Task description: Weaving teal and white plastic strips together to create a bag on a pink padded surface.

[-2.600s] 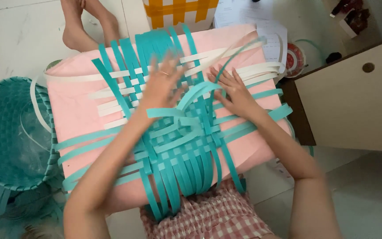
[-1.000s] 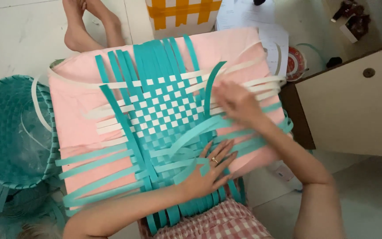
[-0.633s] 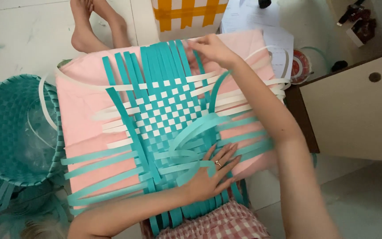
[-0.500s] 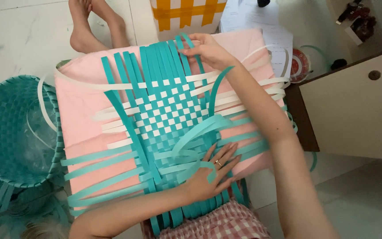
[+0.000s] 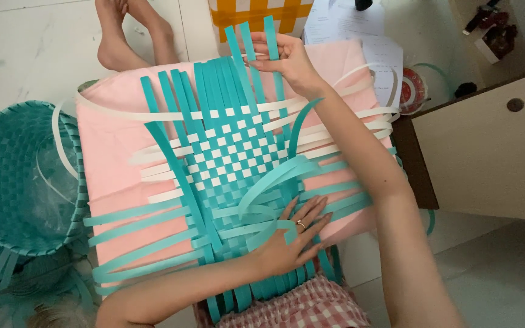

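fingers [image 5: 261, 53] pinch flat teal strips [image 5: 251, 36] above checkered weave [image 5: 232, 152].

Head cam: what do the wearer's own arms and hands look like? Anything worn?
Both arms are bare, with no sleeves, gloves or watch visible. The left hand wears a small ring on one finger; the right hand shows no rings or bands. Nails look short and unpainted, though that is hard to confirm. A pink-and-white checked garment shows at the bottom edge.

Left hand [image 5: 290, 240] flat, right hand [image 5: 288, 58] outstretched.
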